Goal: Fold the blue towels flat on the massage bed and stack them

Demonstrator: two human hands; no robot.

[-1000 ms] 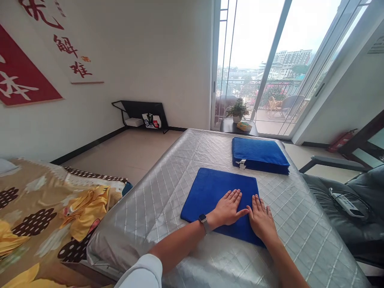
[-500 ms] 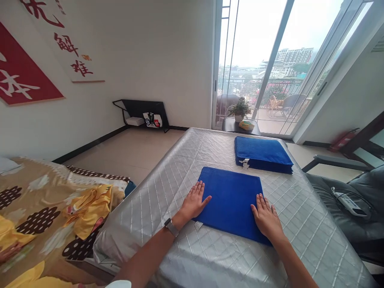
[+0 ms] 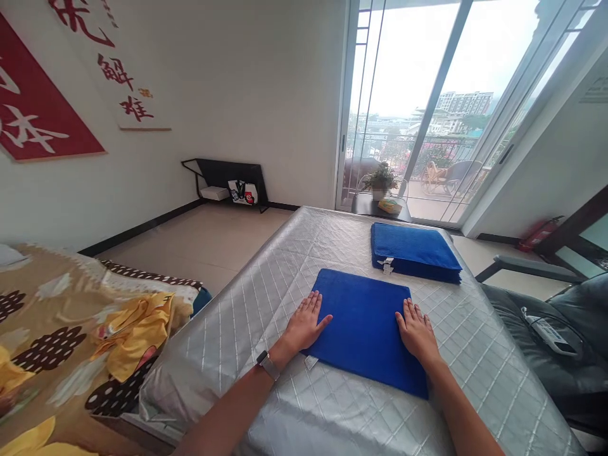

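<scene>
A folded blue cloth, like a towel [image 3: 363, 326], lies flat on the silver quilted cover [image 3: 256, 304] of a table or bed. My left hand [image 3: 306, 321] rests flat on its left edge, fingers stretched out and thumb apart. On the opposite edge my right hand [image 3: 418, 329] lies flat, its fingers extended. A small white tag [image 3: 311, 362] sticks out at the near left corner. Behind it is a stack of folded blue cloths [image 3: 413, 249], with white tags hanging from its near left corner.
Yellow clothing [image 3: 137, 329] lies on a patterned blanket [image 3: 57, 304] to the left. At the right stands a dark armchair [image 3: 515, 358] with a white power strip [image 3: 551, 332] on it. A potted plant [image 3: 381, 177] stands by the glass door.
My right hand has slid slightly up along the cloth's right edge. My left hand stays at the left edge. The camera view has shifted a little.
</scene>
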